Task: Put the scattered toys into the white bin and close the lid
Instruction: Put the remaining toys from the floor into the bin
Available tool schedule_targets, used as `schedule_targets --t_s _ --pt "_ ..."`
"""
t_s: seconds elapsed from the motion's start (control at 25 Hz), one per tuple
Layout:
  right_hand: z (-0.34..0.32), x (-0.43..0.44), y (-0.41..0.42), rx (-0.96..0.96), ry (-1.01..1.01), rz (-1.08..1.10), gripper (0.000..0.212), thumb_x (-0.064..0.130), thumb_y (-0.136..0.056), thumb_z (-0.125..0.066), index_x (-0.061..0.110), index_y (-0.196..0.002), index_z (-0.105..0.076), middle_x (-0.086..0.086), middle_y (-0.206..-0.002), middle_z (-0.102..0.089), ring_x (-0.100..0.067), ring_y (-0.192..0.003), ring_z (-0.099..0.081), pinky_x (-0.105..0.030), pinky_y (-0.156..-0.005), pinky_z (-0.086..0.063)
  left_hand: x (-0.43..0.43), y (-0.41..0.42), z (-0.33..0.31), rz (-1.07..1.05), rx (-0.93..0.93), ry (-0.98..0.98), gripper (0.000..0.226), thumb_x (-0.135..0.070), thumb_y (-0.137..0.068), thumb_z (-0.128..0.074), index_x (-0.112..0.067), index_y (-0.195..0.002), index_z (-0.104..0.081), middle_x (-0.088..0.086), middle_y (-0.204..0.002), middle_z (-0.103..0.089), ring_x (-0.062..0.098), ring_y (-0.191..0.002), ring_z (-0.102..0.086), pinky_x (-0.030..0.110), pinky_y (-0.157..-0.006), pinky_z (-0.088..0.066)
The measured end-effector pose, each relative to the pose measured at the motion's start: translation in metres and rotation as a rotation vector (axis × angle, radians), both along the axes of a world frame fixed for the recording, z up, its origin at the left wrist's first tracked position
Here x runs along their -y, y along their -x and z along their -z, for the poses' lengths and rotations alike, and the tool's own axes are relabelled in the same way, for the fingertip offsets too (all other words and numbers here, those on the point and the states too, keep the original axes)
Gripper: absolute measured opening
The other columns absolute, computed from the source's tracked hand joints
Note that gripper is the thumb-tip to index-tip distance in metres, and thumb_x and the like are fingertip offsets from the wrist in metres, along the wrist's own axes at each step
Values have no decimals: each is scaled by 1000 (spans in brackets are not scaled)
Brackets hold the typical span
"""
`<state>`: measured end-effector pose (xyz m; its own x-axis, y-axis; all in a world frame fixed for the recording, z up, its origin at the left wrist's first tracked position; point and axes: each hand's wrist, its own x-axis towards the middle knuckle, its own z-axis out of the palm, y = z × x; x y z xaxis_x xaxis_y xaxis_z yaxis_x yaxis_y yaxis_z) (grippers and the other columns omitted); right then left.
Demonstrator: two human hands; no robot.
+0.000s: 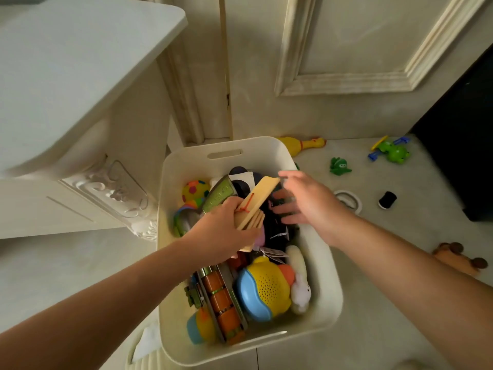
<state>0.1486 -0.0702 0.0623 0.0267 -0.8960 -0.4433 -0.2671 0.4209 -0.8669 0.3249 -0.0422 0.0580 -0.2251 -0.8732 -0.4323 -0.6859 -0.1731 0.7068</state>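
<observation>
The head view looks down into the open white plastic bin (pixel 324 263) on the pale floor (pixel 386 316), just beside a carved cream cabinet (pixel 80 102) on the left. The left hand (pixel 226 228) grips a bundle of flat pale wooden pieces tied with red string (pixel 262 194) over the middle of the bin. The right hand (pixel 304 198) hovers over the far right side with fingers spread, holding nothing. The bin is already well filled: a yellow-and-blue perforated plastic toy (pixel 266 289), a spotted multicoloured ball (pixel 194 190) and a small white rabbit figure (pixel 301 293) lie among others. Several toys are still out on the floor to the right: a yellow rubber chicken (pixel 306 144) behind the far rim, a small green frog figure (pixel 339 166), a green toy with blue and yellow parts (pixel 390 152), a white ring (pixel 349 200), a small black object (pixel 387 200) and a brown wooden wheeled toy (pixel 458 259). I judge the task past halfway; the lid is not on, and I cannot pick it out.
</observation>
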Motion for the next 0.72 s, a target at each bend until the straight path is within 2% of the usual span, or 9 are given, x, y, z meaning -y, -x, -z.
schedule_targets --t_s 0.04,0.08,0.16,0.24,0.32,0.36,0.44,0.56,0.72 --pt "-10 1 4 92 -57 2 36 30 -96 -47 30 -132 -44 -1 -103 -61 -28 -92 -67 -43 -77 -58 -1 5 0 15 -30 -7 55 -42 -81 -70 -31 -126 -42 -9 -101 -59 11 -76 -68 26 -61 -60" --pt "-14 -3 7 52 -74 -57 43 31 -93 -54 33 -134 -40 -2 -104 -61 -24 -89 -67 -39 -72 -59 -3 11 0 44 -75 -27 53 -44 -80 -70 -32 -125 -44 -10 -103 -60 8 -78 -67 21 -62 -59" --pt "-11 -11 11 -247 -26 -250 56 19 -88 -58 30 -138 -37 0 -93 -62 -17 -77 -65 -31 -59 -55 -8 19 2 155 -119 -60 47 -50 -81 -68 -31 -122 -52 -13 -103 -63 3 -87 -65 21 -73 -58" --pt "-6 -14 16 -541 50 -412 55 12 -85 -55 28 -136 -41 5 -82 -55 -12 -70 -58 -28 -55 -46 -10 19 7 280 -79 -96 49 -56 -81 -64 -33 -123 -55 -17 -103 -67 -2 -94 -64 26 -89 -53" --pt "-10 -16 19 -683 78 -530 45 8 -83 -55 24 -125 -50 0 -92 -60 -17 -81 -60 -36 -66 -52 -13 16 14 357 -38 -132 53 -55 -81 -65 -33 -127 -52 -20 -107 -65 -6 -99 -61 23 -94 -50" --pt "-13 -17 19 -727 74 -582 40 8 -83 -57 21 -120 -52 -4 -100 -62 -21 -88 -61 -38 -74 -52 -16 15 17 402 -2 -107 52 -54 -81 -66 -34 -127 -52 -20 -110 -62 -5 -101 -59 23 -95 -49" --pt "-16 -22 18 -769 49 -653 36 7 -83 -57 21 -116 -52 -6 -105 -61 -23 -93 -60 -37 -77 -52 -21 16 20 527 112 28 50 -51 -79 -69 -35 -125 -55 -19 -116 -56 -2 -104 -52 24 -93 -47" --pt "-18 -25 16 -729 71 -579 38 7 -81 -53 26 -114 -50 -3 -101 -59 -20 -87 -58 -37 -73 -51 -22 15 21 643 199 143 46 -47 -79 -70 -34 -122 -58 -18 -119 -53 -1 -100 -45 21 -88 -43" --pt "-25 -10 12 -634 243 -238 38 6 -80 -52 29 -110 -46 2 -93 -58 -16 -77 -55 -31 -60 -44 -12 10 19 597 114 52 33 -41 -83 -69 -32 -115 -65 -18 -111 -63 -1 -94 -58 17 -82 -48"
